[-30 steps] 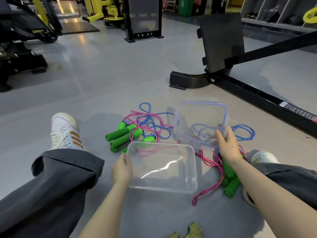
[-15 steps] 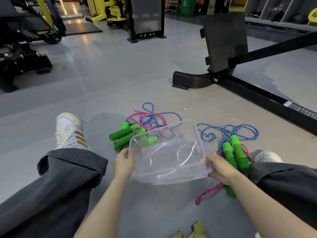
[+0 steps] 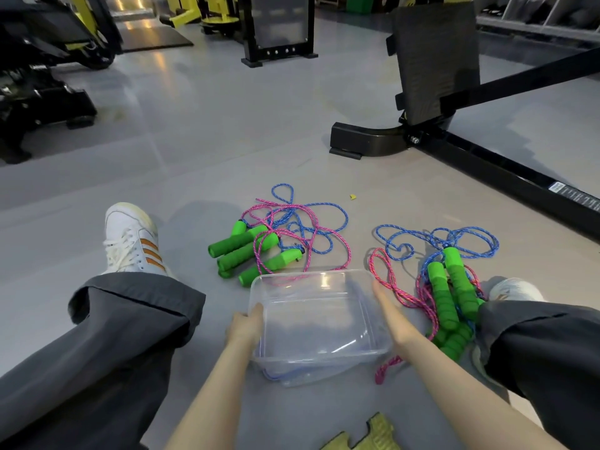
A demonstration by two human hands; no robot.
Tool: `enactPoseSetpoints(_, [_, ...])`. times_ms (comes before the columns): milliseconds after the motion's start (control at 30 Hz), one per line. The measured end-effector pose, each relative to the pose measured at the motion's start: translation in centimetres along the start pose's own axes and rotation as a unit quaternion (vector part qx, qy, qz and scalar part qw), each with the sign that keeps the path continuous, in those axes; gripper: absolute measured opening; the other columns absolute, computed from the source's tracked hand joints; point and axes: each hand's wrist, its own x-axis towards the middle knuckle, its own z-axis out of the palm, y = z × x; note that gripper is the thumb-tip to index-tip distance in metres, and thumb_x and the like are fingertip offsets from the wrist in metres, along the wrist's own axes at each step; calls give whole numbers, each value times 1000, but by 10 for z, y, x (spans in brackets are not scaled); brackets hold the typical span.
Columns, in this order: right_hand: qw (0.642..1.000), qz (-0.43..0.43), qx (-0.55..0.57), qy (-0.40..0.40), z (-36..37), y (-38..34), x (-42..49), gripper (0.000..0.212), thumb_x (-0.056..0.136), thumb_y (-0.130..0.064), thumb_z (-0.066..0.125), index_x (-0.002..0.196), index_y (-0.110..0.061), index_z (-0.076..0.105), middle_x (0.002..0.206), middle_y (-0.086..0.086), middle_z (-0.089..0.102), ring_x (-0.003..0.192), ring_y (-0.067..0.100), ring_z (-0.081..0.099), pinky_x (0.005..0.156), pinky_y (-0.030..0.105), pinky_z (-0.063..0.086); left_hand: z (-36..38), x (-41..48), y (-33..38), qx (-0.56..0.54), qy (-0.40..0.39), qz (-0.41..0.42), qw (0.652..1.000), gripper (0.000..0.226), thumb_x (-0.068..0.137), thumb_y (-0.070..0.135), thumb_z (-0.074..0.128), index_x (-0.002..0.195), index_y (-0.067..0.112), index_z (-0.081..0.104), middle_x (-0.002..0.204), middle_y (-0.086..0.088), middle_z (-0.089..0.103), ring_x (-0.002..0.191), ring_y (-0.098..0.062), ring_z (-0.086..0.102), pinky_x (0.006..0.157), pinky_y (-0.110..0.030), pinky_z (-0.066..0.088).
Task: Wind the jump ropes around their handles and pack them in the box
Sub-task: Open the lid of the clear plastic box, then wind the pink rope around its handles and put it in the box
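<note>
A clear plastic box (image 3: 324, 352) sits on the floor between my legs, on top of its blue-rimmed lid (image 3: 276, 376). My left hand (image 3: 245, 326) grips the box's left wall at the rim. My right hand (image 3: 389, 316) lies along the right wall with straight fingers. The box holds nothing. Just beyond it lies one tangle of pink and blue jump ropes (image 3: 305, 222) with green foam handles (image 3: 246, 251). A second tangle (image 3: 438, 238) with more green handles (image 3: 451, 293) lies to the right, against my right leg.
My legs in grey trousers (image 3: 113, 336) flank the box, with a white shoe (image 3: 130, 238) at the left. A black gym machine's base (image 3: 487, 164) runs across the right. More machines (image 3: 39, 92) stand far left. A yellow-green object (image 3: 367, 436) lies at the bottom edge.
A second ago my right hand held the lid up; it went down, then both hands brought the box nearer and lower, onto the lid. The right-hand ropes now lie uncovered.
</note>
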Motion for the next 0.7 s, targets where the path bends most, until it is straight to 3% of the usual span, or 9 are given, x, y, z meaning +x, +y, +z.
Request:
enactPoseSetpoints(67, [996, -40, -79, 32, 1, -1, 1, 55, 94, -48, 43, 139, -15, 44, 146, 5, 41, 135, 24, 37, 111, 34, 24, -1, 3, -1, 25, -23, 4, 999, 52, 98, 36, 38, 135, -1, 41, 138, -19, 46, 125, -34, 45, 99, -35, 35])
enactPoseSetpoints(133, [988, -58, -133, 49, 1, -6, 2, 46, 98, -35, 40, 133, -6, 50, 139, 12, 48, 128, 25, 43, 105, 30, 29, -2, 4, -1, 38, -33, 17, 999, 51, 100, 32, 34, 138, -2, 37, 143, -18, 42, 129, -33, 41, 101, -34, 33])
enactPoseSetpoints(200, [983, -65, -166, 51, 4, -13, 1, 47, 99, -35, 36, 130, -4, 52, 137, 13, 49, 122, 24, 46, 99, 28, 30, -4, 3, 0, 47, -30, 25, 998, 46, 101, 27, 32, 136, -2, 39, 140, -20, 43, 124, -33, 44, 98, -33, 34])
enactPoseSetpoints(333, [975, -56, -212, 33, 6, -23, 6, 54, 100, -39, 32, 137, -3, 44, 146, 13, 41, 135, 27, 37, 111, 35, 26, -2, 7, -3, 56, -30, 30, 998, 29, 99, 19, 33, 112, 1, 51, 115, -20, 53, 94, -28, 46, 79, -29, 34])
enactPoseSetpoints(400, [969, -49, -240, 39, 5, -19, 15, 53, 100, -36, 28, 138, -2, 43, 146, 15, 41, 135, 28, 37, 112, 35, 26, 1, 7, -5, 65, -31, 37, 997, 34, 98, 21, 34, 119, -1, 51, 126, -19, 53, 106, -31, 51, 84, -30, 37])
enactPoseSetpoints(500, [954, -50, -278, 98, 8, -13, 14, 47, 100, -29, 28, 129, 2, 47, 133, 23, 51, 124, 36, 47, 101, 38, 35, 6, 3, -4, 64, -31, 55, 996, 42, 99, 26, 37, 131, 0, 46, 134, -15, 50, 123, -31, 47, 96, -31, 36])
enactPoseSetpoints(600, [924, -55, -335, 176, 8, -8, 8, 36, 97, -20, 33, 116, 3, 52, 123, 27, 56, 116, 40, 49, 92, 41, 39, 10, 7, -1, 90, -30, 77, 993, 45, 99, 32, 36, 131, 2, 48, 135, -18, 51, 124, -32, 47, 102, -35, 36])
enactPoseSetpoints(700, [907, -28, -374, 193, 6, -8, 7, 37, 95, -21, 33, 116, 2, 52, 124, 25, 56, 116, 38, 51, 92, 40, 40, 13, 8, 2, 132, -17, 84, 987, 45, 100, 28, 33, 130, -2, 48, 136, -23, 50, 125, -35, 46, 100, -35, 35])
